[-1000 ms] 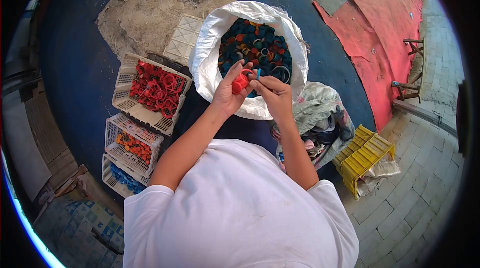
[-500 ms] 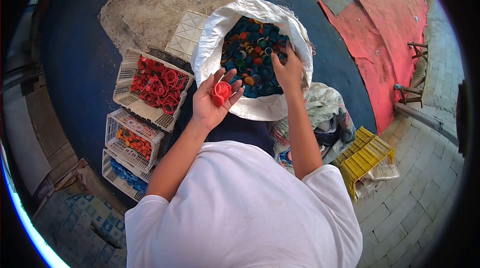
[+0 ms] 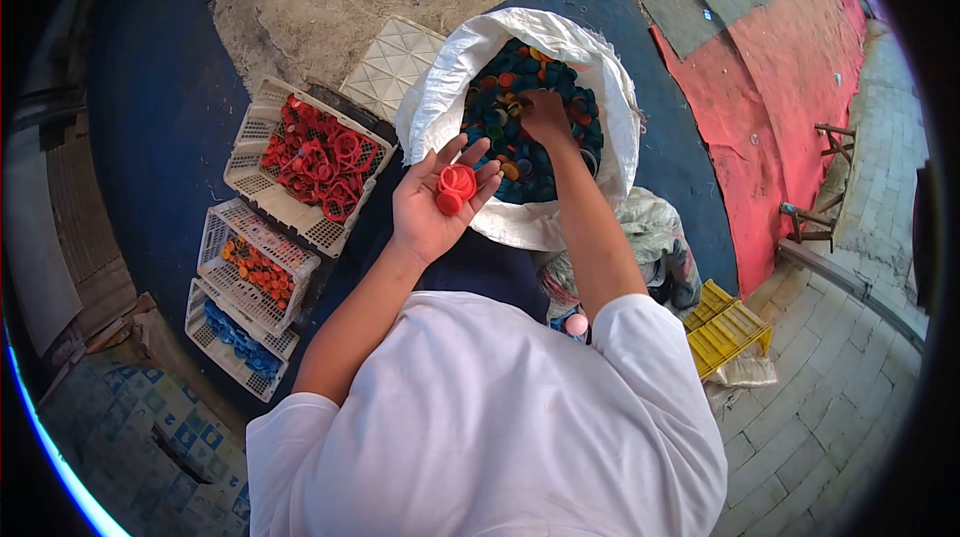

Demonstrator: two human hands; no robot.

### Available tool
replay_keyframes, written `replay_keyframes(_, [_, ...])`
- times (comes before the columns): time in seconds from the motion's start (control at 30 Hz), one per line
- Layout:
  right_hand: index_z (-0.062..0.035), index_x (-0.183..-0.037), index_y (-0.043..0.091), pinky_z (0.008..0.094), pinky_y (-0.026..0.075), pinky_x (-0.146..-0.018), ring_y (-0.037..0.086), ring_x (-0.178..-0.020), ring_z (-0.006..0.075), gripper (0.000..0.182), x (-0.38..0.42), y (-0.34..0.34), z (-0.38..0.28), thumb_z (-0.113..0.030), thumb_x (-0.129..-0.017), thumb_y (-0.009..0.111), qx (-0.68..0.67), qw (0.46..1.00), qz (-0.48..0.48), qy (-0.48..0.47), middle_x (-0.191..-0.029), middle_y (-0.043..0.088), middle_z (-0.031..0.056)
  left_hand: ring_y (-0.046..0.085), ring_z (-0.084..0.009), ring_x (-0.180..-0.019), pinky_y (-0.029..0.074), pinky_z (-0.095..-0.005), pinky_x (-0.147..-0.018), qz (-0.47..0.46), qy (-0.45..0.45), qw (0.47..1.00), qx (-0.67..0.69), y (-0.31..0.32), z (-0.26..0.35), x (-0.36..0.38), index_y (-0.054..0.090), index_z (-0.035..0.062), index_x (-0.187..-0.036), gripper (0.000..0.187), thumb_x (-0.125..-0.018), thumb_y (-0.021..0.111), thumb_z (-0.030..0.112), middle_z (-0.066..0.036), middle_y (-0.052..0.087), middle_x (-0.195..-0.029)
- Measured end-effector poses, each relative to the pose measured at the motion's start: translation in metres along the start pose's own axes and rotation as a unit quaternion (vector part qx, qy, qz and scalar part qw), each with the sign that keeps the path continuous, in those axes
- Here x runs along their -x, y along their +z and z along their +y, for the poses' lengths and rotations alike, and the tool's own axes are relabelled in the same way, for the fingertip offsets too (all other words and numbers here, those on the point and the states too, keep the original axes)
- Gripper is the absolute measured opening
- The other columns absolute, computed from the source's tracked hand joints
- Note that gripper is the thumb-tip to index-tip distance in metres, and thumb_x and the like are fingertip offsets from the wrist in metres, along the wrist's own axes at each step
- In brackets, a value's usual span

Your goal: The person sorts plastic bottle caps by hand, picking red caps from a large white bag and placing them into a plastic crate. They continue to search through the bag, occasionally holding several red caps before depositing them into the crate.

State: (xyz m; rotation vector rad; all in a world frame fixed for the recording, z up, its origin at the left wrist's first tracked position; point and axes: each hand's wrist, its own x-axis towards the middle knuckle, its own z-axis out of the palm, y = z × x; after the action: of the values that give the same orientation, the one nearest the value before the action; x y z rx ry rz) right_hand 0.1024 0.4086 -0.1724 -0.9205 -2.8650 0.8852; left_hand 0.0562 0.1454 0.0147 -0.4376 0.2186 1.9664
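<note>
My left hand [image 3: 432,205] is palm up with its fingers partly spread, cradling red caps [image 3: 456,187] beside the near left rim of a white sack [image 3: 430,87]. Inside the sack lie many dark green and blue caps [image 3: 540,182], with some orange, red and yellow ones among them. My right hand [image 3: 545,119] reaches down into the sack onto these caps. Its fingers point down and are too dark and hidden to tell whether they hold anything.
At the left stand crates of red rings [image 3: 318,157], orange pieces [image 3: 262,275] and blue pieces [image 3: 238,337]. A white lattice panel [image 3: 390,62] lies behind. To the right are a stuffed bag [image 3: 650,227], a yellow crate [image 3: 725,332] and wooden stools [image 3: 815,222].
My right hand has moved left and deeper among the caps in the sack. Another small red cap now shows in my left palm. The view has shifted slightly.
</note>
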Motion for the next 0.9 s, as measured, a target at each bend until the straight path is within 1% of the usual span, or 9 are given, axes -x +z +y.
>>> replay_keyframes(0.03, [-0.0143,-0.112,0.077,0.0473,0.052,-0.098,0.06,-0.116,0.0376,0.029,-0.009,0.006,0.007,-0.015,-0.086,0.065,0.014,0.999,0.011,-0.037,-0.116,0.072,0.0115,0.054,-0.0383,-0.128,0.042,-0.051,-0.115,0.0,0.003,1.0,0.003,-0.001,0.0,0.0,0.063,0.0073,-0.132,0.038,-0.104,0.051,0.031,-0.018,0.054,-0.144])
replay_keyframes(0.13, [-0.02,-0.112,0.077,0.0471,0.052,-0.099,0.053,-0.124,0.0362,0.03,-0.029,0.017,0.02,-0.015,-0.086,0.064,0.031,0.994,-0.095,-0.031,-0.121,0.07,0.0072,0.054,-0.0384,-0.127,0.042,-0.0507,-0.115,-0.008,0.005,1.0,-0.009,-0.005,0.0,0.002,0.063,0.0076,-0.132,0.039,-0.104,0.05,0.031,-0.018,0.054,-0.144])
replay_keyframes(0.23, [-0.0245,-0.113,0.077,0.0467,0.053,-0.099,0.052,-0.125,0.0328,0.031,-0.031,0.014,0.017,-0.016,-0.086,0.064,0.112,0.988,-0.106,-0.001,-0.122,0.068,0.0045,0.055,-0.0386,-0.127,0.042,-0.0503,-0.115,-0.013,0.009,1.0,-0.019,-0.007,0.0,0.004,0.062,0.0081,-0.133,0.039,-0.104,0.05,0.031,-0.018,0.054,-0.144])
replay_keyframes(0.33, [-0.0213,-0.109,0.079,0.0448,0.052,-0.1,0.053,-0.12,0.0357,0.029,-0.033,0.009,0.011,-0.013,-0.086,0.064,0.1,0.991,-0.094,-0.007,-0.117,0.07,0.0073,0.055,-0.039,-0.126,0.042,-0.05,-0.114,0.0,0.013,1.0,-0.025,-0.007,0.001,0.008,0.061,0.0086,-0.133,0.038,-0.104,0.05,0.031,-0.018,0.054,-0.144])
replay_keyframes(0.43, [-0.028,-0.112,0.077,0.0491,0.052,-0.099,0.05,-0.126,0.0345,0.03,-0.036,0.01,0.01,-0.018,-0.087,0.064,0.163,0.979,-0.123,-0.017,-0.122,0.066,0.0036,0.055,-0.0393,-0.126,0.042,-0.05,-0.114,-0.001,0.017,1.0,-0.025,-0.008,0.003,0.01,0.061,0.0086,-0.133,0.038,-0.103,0.051,0.03,-0.018,0.054,-0.143])
replay_keyframes(0.63, [-0.0236,-0.109,0.076,0.0523,0.05,-0.098,0.05,-0.127,0.0347,0.025,-0.035,0.012,0.004,-0.025,-0.085,0.069,0.182,0.977,-0.111,-0.009,-0.12,0.066,0.0036,0.056,-0.0394,-0.126,0.042,-0.0497,-0.114,0.005,0.022,0.999,-0.025,-0.011,0.006,0.01,0.059,0.0085,-0.134,0.038,-0.103,0.051,0.029,-0.018,0.054,-0.143])
replay_keyframes(0.73, [-0.0206,-0.116,0.074,0.0505,0.053,-0.096,0.051,-0.126,0.0333,0.036,-0.035,0.01,0.002,-0.022,-0.079,0.072,0.2,0.973,-0.112,-0.013,-0.123,0.065,0.0031,0.056,-0.0391,-0.126,0.042,-0.0496,-0.114,0.009,0.018,0.999,-0.03,-0.012,0.005,0.011,0.059,0.0083,-0.134,0.039,-0.103,0.051,0.03,-0.018,0.054,-0.143])
replay_keyframes(0.83, [-0.0163,-0.112,0.074,0.0487,0.053,-0.095,0.053,-0.124,0.0335,0.032,-0.028,0.006,0.001,-0.021,-0.081,0.071,0.194,0.977,-0.086,-0.027,-0.119,0.067,0.0031,0.056,-0.0387,-0.126,0.042,-0.0494,-0.113,0.015,0.013,0.999,-0.034,-0.013,0.005,0.011,0.058,0.0074,-0.135,0.04,-0.103,0.05,0.03,-0.018,0.054,-0.143])
replay_keyframes(0.9, [-0.0143,-0.11,0.074,0.0467,0.053,-0.095,0.055,-0.123,0.0342,0.03,-0.027,0.004,0.003,-0.022,-0.081,0.07,0.138,0.987,-0.084,0.0,-0.116,0.07,0.005,0.056,-0.0385,-0.126,0.042,-0.0492,-0.113,0.019,0.01,0.999,-0.035,-0.013,0.005,0.012,0.058,0.0066,-0.136,0.041,-0.104,0.05,0.031,-0.018,0.055,-0.142])
